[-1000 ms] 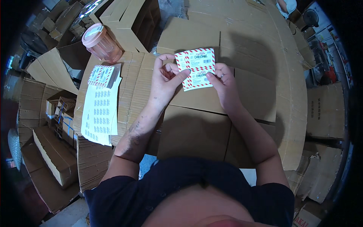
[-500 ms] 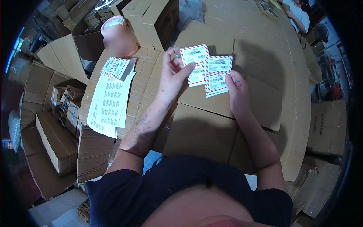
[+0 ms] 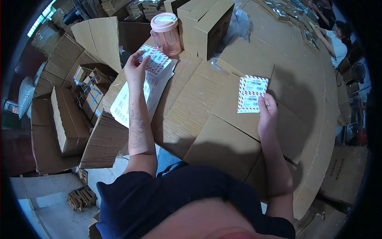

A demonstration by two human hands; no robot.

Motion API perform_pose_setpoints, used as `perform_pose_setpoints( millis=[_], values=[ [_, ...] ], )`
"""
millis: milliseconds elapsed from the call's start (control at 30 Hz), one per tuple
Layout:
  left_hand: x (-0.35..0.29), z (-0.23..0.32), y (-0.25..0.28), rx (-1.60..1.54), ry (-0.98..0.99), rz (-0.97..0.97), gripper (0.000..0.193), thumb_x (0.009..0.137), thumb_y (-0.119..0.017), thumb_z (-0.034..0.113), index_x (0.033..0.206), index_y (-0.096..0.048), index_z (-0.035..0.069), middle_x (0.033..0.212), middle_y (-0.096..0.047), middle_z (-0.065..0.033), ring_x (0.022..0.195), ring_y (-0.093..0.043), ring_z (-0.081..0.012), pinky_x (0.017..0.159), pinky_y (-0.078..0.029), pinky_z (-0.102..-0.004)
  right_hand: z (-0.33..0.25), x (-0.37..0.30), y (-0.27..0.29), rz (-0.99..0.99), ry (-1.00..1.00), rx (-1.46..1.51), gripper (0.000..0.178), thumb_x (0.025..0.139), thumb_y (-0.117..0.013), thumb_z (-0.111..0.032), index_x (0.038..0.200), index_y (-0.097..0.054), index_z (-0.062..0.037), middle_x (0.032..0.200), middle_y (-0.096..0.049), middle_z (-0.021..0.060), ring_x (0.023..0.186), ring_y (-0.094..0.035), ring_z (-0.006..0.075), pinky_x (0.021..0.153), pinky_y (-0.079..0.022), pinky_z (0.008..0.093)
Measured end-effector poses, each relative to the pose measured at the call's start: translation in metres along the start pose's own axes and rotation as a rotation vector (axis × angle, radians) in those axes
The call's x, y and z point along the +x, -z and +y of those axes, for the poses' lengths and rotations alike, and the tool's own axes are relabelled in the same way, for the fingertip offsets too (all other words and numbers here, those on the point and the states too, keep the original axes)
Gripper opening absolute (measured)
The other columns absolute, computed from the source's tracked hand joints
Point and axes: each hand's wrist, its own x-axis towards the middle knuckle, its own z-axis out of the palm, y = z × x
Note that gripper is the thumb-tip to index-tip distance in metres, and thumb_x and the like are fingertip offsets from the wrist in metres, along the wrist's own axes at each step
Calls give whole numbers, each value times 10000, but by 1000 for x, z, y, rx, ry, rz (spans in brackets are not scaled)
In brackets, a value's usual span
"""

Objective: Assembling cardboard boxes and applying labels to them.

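At the table's (image 3: 179, 107) left side, my left hand (image 3: 136, 68) is now over the striped pile (image 3: 162, 67), which sits on the white sheets (image 3: 153, 85) just in front of the pink cup (image 3: 169, 42). Half a second ago both my hands were together over the middle, two striped cards overlapping between them; now they are well apart, and only one card (image 3: 251, 91) is left on the right. To my judgement, the pair has been separated and the left one taken back to the pile.

My left forearm reaches almost straight ahead, the fingers curled rightward at the pile's near left corner. I cannot tell whether they pinch a loose card or merely touch the top one.

My right hand (image 3: 268, 113) has the thumb pressed on the card's lower right edge, the fingers behind, a firm closed pinch. That card faces up, roughly upright to me, over the flattened cardboard (image 3: 223, 137).
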Motion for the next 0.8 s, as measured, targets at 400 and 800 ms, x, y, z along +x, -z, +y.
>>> perform_pose_setpoints(
  millis=[400, 800],
  values=[
    [4, 18, -9, 121, 170, -205, 377, 795, -779, 144, 1141, -688, 24, 974, -709, -109, 814, -660, -146, 759, -523, -261, -2, 2, 6, -26, -30, -8, 213, 1005, -500, -133, 1120, -584, 26, 1008, -671, 74, 913, -619, 94, 842, -470, 246],
    [-2, 30, -21, 163, 108, -209, 320, 822, -754, 206, 1099, -714, 51, 887, -714, -102, 765, -669, -133, 760, -516, -273, -1, 5, 7, -66, -45, 25, 201, 1003, -510, -129, 1101, -588, 27, 996, -662, 67, 891, -605, 89, 828, -475, 247]
  ],
)
